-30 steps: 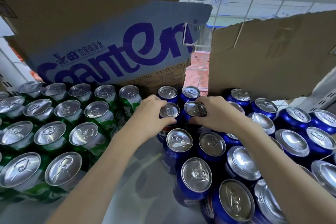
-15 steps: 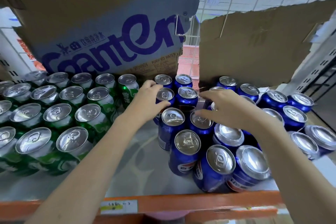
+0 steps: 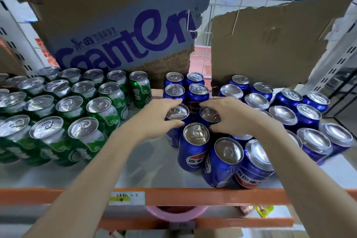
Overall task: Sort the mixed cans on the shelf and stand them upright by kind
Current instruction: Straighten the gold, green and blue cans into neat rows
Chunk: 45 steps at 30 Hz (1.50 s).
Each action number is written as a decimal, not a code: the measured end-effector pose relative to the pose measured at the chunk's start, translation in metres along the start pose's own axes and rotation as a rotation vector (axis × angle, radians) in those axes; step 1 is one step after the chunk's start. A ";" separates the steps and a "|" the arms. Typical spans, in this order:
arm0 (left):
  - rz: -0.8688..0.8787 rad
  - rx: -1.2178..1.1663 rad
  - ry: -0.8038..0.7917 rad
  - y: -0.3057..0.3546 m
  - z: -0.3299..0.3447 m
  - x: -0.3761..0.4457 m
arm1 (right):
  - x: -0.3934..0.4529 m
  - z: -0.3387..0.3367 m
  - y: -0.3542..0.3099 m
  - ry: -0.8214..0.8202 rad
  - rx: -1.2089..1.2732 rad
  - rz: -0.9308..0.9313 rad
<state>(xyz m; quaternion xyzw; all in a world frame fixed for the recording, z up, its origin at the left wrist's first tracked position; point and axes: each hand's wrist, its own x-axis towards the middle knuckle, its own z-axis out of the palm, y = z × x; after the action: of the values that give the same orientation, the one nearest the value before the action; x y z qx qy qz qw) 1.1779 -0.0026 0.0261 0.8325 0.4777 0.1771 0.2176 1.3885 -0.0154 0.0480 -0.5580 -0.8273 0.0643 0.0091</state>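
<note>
Our left hand (image 3: 162, 116) sits just left of the frame's centre, its fingers and thumb curled around the top rim of one blue can (image 3: 176, 112). Our right hand (image 3: 229, 116), just right of centre, grips the rim of the neighbouring blue can (image 3: 209, 115) the same way. Both cans stand upright, close beside each other, in the left column of the blue group.

Around them the other blue cans (image 3: 289, 114) fill the right half of the frame, all standing, some bottom-up and a few leaning near the front. The green cans (image 3: 77, 106) stand in neat rows at the left, well apart, with bare shelf (image 3: 146, 162) between the groups.

We judge these cans stiff and smooth-walled, likely full and so fairly heavy for their size. A rim grip suits nudging and straightening; for lifting we would wrap the can's middle, since the glossy sides could slip.

Behind, a printed cardboard box (image 3: 119, 31) fills the upper left and a torn cardboard sheet (image 3: 270, 44) the upper right. The orange shelf edge (image 3: 193, 196) crosses the bottom.
</note>
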 end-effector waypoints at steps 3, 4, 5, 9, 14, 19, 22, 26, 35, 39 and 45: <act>-0.026 0.010 -0.053 -0.005 -0.012 -0.009 | 0.003 -0.004 0.002 0.056 0.060 0.015; -0.038 0.021 -0.076 -0.007 -0.017 -0.011 | 0.005 -0.007 0.001 0.081 0.082 0.021; -0.048 0.024 -0.104 -0.009 -0.021 -0.013 | 0.008 -0.010 0.001 0.093 0.097 0.034; -0.076 0.003 -0.230 -0.017 -0.038 -0.015 | 0.020 -0.021 -0.007 0.110 0.078 0.088; -0.134 0.040 -0.166 -0.013 -0.050 -0.012 | 0.028 -0.014 -0.021 0.086 0.025 0.118; -0.126 0.107 0.065 0.002 -0.031 -0.012 | 0.034 -0.005 -0.025 0.140 0.015 0.182; -0.398 0.300 0.119 -0.003 -0.006 -0.007 | 0.035 -0.005 -0.023 0.146 0.028 0.204; -0.545 0.347 0.139 -0.002 0.003 -0.003 | 0.030 -0.012 -0.016 0.133 0.114 0.213; -0.111 -0.037 -0.120 -0.010 -0.022 -0.003 | 0.027 -0.038 -0.006 0.205 0.247 0.219; -0.094 0.048 -0.203 -0.019 -0.030 0.001 | 0.028 -0.036 -0.002 0.103 0.166 0.176; -0.093 0.092 -0.206 -0.022 -0.034 0.001 | 0.033 -0.019 -0.007 0.111 0.017 0.285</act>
<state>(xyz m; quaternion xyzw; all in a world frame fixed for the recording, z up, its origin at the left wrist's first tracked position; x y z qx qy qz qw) 1.1456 0.0148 0.0431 0.8324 0.4984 0.0581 0.2351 1.3714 0.0149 0.0653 -0.6723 -0.7374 0.0412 0.0502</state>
